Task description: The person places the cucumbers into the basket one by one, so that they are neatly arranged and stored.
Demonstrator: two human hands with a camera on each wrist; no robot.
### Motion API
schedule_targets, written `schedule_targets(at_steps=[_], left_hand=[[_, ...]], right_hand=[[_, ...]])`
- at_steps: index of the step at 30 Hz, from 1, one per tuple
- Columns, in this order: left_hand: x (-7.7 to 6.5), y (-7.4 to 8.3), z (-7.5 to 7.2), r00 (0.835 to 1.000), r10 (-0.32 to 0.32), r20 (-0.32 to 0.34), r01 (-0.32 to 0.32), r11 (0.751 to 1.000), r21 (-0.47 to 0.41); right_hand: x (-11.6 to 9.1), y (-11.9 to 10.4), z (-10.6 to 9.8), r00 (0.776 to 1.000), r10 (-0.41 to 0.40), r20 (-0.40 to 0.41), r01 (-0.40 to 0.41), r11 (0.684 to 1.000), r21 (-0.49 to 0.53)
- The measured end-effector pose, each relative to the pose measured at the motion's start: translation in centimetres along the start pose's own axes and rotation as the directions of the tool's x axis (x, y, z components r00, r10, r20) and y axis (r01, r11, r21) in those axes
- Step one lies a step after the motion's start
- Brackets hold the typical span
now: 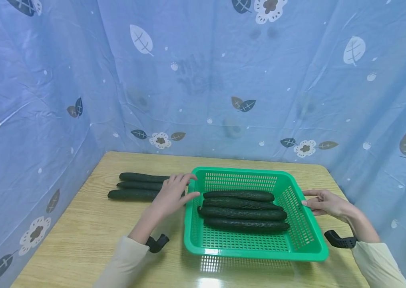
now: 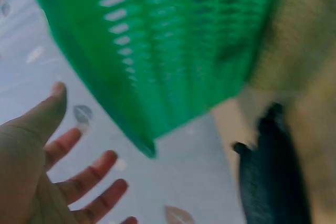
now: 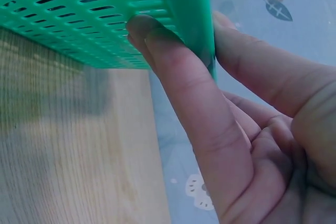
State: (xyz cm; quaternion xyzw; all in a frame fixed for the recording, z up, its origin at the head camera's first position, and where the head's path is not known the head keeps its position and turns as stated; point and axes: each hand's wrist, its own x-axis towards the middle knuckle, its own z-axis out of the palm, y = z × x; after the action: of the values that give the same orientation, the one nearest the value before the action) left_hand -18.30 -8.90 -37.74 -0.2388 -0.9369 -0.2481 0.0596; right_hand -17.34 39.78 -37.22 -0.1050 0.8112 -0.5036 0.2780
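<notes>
A green plastic basket [image 1: 260, 255] with slotted walls holds several dark green cucumbers [image 1: 244, 214] lying side by side. On its right side, my right hand [image 1: 329, 204] pinches the rim, thumb on the outer edge and fingers [image 3: 189, 93] under it against the slotted wall. My left hand [image 1: 172, 195] is at the left rim with thumb and fingers spread; the left wrist view shows a gap between those fingers [image 2: 94, 174] and the basket wall [image 2: 157, 51]. Three more cucumbers [image 1: 131, 195] lie in a row on the table, partly hidden behind the left hand.
The wooden table [image 1: 80, 240] carries everything and reflects light near its front. A blue patterned curtain [image 1: 203, 80] closes off the back and both sides. Black wrist mounts [image 1: 339, 240] sit on both wrists.
</notes>
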Motion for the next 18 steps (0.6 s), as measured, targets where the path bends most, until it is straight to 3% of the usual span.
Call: schedule_targets(at_steps=[9, 18], left_hand=[[-2.0, -3.6, 1.2, 0.996, -0.041, -0.076, 0.041, 0.999, 0.009], [-3.8, -7.9, 2.2, 0.991, -0.115, -0.067, 0.118, 0.992, 0.038]], right_hand=[[-0.1, 0.3, 0.0, 1.0, -0.015, 0.006, 0.015, 1.0, 0.013], [-0.1, 0.4, 0.0, 1.0, -0.02, 0.003, 0.02, 1.0, -0.002]])
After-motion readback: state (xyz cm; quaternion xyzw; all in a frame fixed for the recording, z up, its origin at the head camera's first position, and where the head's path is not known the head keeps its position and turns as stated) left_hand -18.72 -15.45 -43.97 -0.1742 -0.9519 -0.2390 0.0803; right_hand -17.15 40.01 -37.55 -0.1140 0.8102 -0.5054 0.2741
